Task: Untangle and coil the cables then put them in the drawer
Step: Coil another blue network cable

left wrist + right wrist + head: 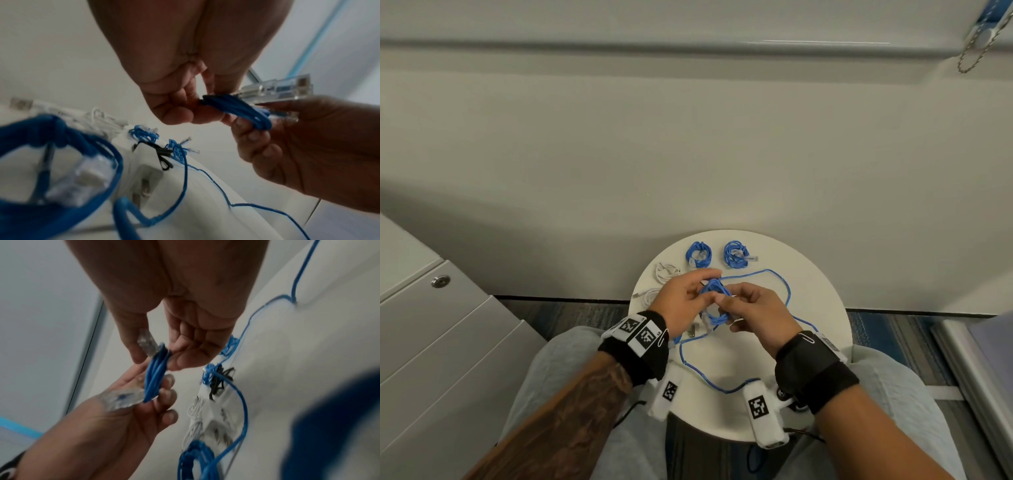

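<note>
Both hands hold one small blue cable coil (714,291) just above the round white table (808,274). My left hand (681,294) pinches one side of the bundle (218,102) between thumb and fingers. My right hand (753,308) grips the other side (158,360), its fingers curled round the strands. A clear plug (287,91) sticks out of the bundle by the right hand. A long loose run of blue cable (787,291) trails from the hands over the table and loops back near the front edge (709,380).
Two finished blue coils (698,254) (736,253) lie at the table's back. White cables (666,272) lie at its left, with a white charger (148,175) and a black cable (162,154) nearby. A grey drawer cabinet (431,325) stands to the left.
</note>
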Demonstrator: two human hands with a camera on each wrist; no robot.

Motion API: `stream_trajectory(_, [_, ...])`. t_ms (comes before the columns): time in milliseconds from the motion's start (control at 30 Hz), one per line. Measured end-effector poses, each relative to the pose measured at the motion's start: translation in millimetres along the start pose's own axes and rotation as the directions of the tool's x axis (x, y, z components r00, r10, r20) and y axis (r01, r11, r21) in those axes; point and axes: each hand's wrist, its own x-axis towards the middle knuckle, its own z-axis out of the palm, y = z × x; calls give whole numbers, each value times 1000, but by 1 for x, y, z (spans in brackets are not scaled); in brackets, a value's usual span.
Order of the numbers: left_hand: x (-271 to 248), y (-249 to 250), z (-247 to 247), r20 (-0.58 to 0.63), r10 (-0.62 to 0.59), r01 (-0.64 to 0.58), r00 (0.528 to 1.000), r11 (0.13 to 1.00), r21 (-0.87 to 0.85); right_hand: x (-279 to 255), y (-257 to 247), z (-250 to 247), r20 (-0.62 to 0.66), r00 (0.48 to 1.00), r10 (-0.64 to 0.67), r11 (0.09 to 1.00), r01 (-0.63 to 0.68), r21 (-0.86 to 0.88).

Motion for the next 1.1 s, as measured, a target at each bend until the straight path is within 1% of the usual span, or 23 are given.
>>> stream_trajectory(33, [1, 2, -2, 20, 16, -17, 1000, 1000, 14, 0, -1, -3, -6, 1000, -28, 999, 28, -18])
stream_trajectory(100, [4, 8, -6, 9, 21, -21, 1000, 1000, 19, 0, -4, -5, 18, 996, -92, 993, 93, -66])
stream_trajectory(200, [8, 12, -16, -15, -19, 19, 1000, 1000, -2, 3, -8, -5, 54, 986, -160, 982, 164, -96])
stream_trajectory(267, [12, 11, -24, 20, -88, 89, 996, 993, -80, 6, -9, -5, 87, 982, -170, 982, 176, -69])
stream_trajectory(333, [12, 10, -28, 66, -130, 140, 989, 974, -177, 9, -7, -3, 107, 980, -166, 983, 174, -62])
stream_trajectory(400, [12, 10, -29, 58, -141, 150, 988, 966, -209, 11, -6, 0, 86, 983, -165, 980, 173, -99])
stream_trajectory(433, [11, 10, -30, 31, -134, 137, 990, 972, -193, 12, -7, 0, 57, 986, -157, 979, 163, -121])
stream_trajectory(533, [10, 8, -36, -102, -115, 102, 988, 987, -123, 20, -8, -7, -139, 987, -78, 981, 51, -188])
stream_trajectory(567, [10, 6, -40, -151, -120, 103, 981, 988, -118, 24, -6, -11, -180, 982, -56, 969, 11, -246])
stream_trajectory(600, [10, 4, -43, -199, -129, 107, 972, 987, -117, 27, -2, -15, -177, 983, -39, 942, -23, -334])
stream_trajectory(633, [10, 3, -45, -238, -139, 113, 961, 987, -117, 29, 4, -16, -132, 991, -6, 906, -51, -420])
stream_trajectory(667, [10, 3, -46, -266, -150, 122, 952, 985, -119, 30, 10, -13, -71, 996, 50, 879, -78, -470])
stream_trajectory(733, [9, 1, -46, -287, -171, 140, 942, 982, -128, 32, 21, -5, 19, 985, 172, 858, -141, -494])
stream_trajectory(767, [9, 1, -46, -292, -181, 150, 939, 981, -126, 33, 25, -1, 35, 980, 195, 853, -152, -499])
stream_trajectory(800, [9, 0, -46, -297, -190, 161, 936, 980, -121, 35, 28, 1, 27, 982, 185, 855, -147, -497])
stream_trajectory(833, [9, -1, -47, -300, -200, 172, 933, 978, -116, 36, 29, 0, -8, 989, 146, 872, -132, -471])
stream_trajectory(900, [9, -3, -48, -289, -224, 203, 931, 974, -102, 35, 25, -7, -130, 992, 9, 927, -57, -370])
stream_trajectory(933, [10, -3, -47, -267, -236, 220, 934, 971, -89, 33, 22, -13, -208, 976, -69, 948, -1, -319])
stream_trajectory(1000, [13, -2, -43, -192, -239, 236, 952, 971, -37, 25, 10, -25, -335, 921, -200, 959, 115, -258])
stream_trajectory(1067, [19, 1, -34, -105, -220, 228, 970, 971, 77, 16, 2, -37, -427, 862, -274, 956, 198, -215])
stream_trajectory(1100, [26, 2, -29, -71, -209, 218, 975, 964, 151, 13, 0, -43, -470, 834, -289, 956, 221, -194])
